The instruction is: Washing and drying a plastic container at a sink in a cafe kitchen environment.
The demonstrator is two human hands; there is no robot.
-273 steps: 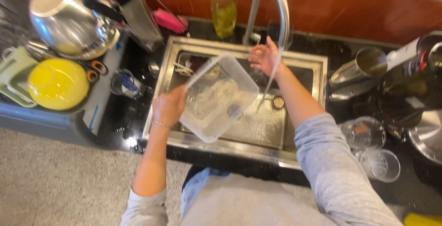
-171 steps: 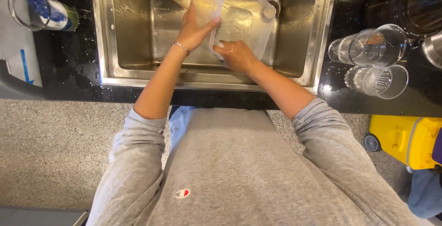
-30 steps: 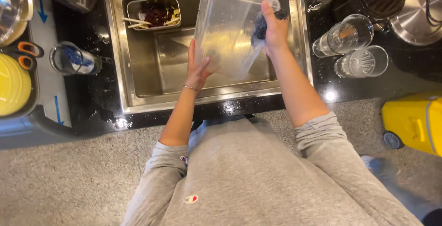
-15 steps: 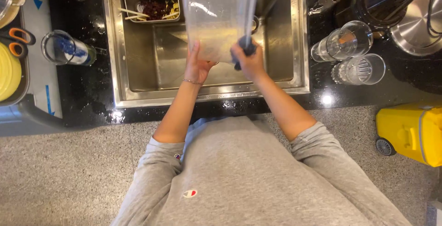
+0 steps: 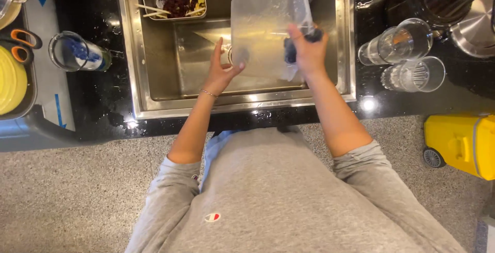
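Observation:
A large clear plastic container [image 5: 265, 21] is held upright over the steel sink [image 5: 154, 85]. My left hand [image 5: 223, 70] presses against its lower left edge with the fingers spread. My right hand [image 5: 305, 52] grips a dark blue sponge [image 5: 292, 53] against the container's lower right side. Both forearms reach in from the grey sleeves below.
A steel strainer basket [image 5: 172, 0] with food scraps and chopsticks sits at the sink's back left. Two clear glasses [image 5: 402, 57] lie on the black counter to the right, near steel pots. A glass jar [image 5: 77, 52], scissors and a yellow plate are left. A yellow bin [image 5: 459, 142] stands on the floor.
The container has stayed over the sink. My right hand with the sponge has shifted right along its lower edge, and my left hand has slid to the container's lower left edge.

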